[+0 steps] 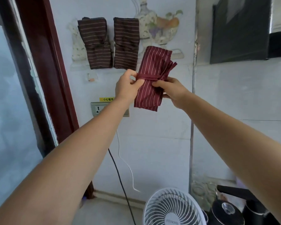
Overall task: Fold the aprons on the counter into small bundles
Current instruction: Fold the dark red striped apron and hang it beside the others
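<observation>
Red striped apron, folded small and bound by its strap, is held aloft, pinched by the left hand and gripped by the right hand; tying-off is judged under way, and the strap end is to be secured next.

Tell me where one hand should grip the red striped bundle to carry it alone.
Probably around the middle, at the strap that cinches the red striped bundle, coming from either long side, as the left hand and right hand do. It is narrowest there, and the loose layers fan out at the top right.
</observation>
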The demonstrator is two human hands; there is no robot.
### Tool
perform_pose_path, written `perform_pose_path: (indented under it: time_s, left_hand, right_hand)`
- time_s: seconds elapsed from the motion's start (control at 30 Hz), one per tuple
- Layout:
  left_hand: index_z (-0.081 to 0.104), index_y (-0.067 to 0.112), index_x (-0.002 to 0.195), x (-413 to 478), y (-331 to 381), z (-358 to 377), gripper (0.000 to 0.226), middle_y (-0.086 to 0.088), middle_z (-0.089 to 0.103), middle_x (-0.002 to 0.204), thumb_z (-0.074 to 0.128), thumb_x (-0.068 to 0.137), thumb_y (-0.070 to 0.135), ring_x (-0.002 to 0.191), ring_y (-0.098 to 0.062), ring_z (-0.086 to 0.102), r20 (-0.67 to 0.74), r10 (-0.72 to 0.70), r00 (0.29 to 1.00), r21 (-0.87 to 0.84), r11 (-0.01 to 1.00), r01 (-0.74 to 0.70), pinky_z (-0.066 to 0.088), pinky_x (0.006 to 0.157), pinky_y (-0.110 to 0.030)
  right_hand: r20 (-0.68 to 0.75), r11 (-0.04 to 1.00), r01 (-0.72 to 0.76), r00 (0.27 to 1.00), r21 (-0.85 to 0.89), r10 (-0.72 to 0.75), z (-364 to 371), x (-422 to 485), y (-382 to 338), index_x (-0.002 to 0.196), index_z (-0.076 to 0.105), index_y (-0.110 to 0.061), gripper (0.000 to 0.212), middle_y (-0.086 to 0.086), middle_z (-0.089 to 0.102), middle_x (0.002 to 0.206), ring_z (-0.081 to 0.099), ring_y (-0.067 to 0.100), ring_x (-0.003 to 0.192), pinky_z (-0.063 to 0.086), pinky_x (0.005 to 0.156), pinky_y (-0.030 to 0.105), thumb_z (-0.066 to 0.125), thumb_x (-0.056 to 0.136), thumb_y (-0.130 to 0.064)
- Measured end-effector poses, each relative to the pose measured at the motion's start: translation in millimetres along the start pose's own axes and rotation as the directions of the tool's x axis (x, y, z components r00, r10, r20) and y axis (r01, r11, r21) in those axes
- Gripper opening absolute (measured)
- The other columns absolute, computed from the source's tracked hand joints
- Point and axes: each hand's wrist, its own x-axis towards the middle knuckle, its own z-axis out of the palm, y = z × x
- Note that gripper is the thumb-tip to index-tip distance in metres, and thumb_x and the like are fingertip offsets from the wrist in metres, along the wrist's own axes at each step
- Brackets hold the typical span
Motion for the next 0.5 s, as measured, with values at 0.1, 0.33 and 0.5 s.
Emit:
perform_pose_path:
  time_s: [0.1,0.33,0.5]
  left_hand:
    - [0.057,0.017,0.104,16,8,2,0.017,-0.011,0.068,0.091,0.066,0.091,0.023,0.082,-0.029,0.068,-0.014,0.021,1.000,-0.051,0.998,-0.022,0.053,0.055,-0.032]
    - [0.065,0.018,0.108,60,35,6,0.027,0.001,0.069,0.096,0.073,0.084,0.028,0.089,-0.014,0.067,-0.156,0.100,0.983,-0.043,0.993,-0.108,0.057,0.084,-0.040]
    - [0.067,0.016,0.109,83,50,15,0.026,0.005,0.065,0.089,0.073,0.084,0.022,0.082,-0.012,0.064,-0.271,0.280,0.921,0.129,0.959,-0.254,0.054,0.084,-0.034]
  right_hand:
    - [-0.019,0.998,0.067,0.998,0.015,-0.067,-9,10,-15,0.111,0.060,-0.014,0.024,0.004,0.069,0.111,0.065,0.023,0.105,0.053,0.094,0.036,0.067,0.089,-0.010]
    - [-0.204,0.961,0.259,0.950,0.100,-0.235,-17,47,-57,0.130,0.053,-0.009,0.039,0.006,0.063,0.127,0.063,0.019,0.112,0.052,0.097,0.033,0.064,0.092,-0.009]
    - [-0.231,0.951,0.300,0.933,0.075,-0.276,-27,78,-80,0.126,0.058,-0.010,0.038,0.006,0.065,0.124,0.064,0.019,0.109,0.052,0.098,0.035,0.069,0.090,-0.013]
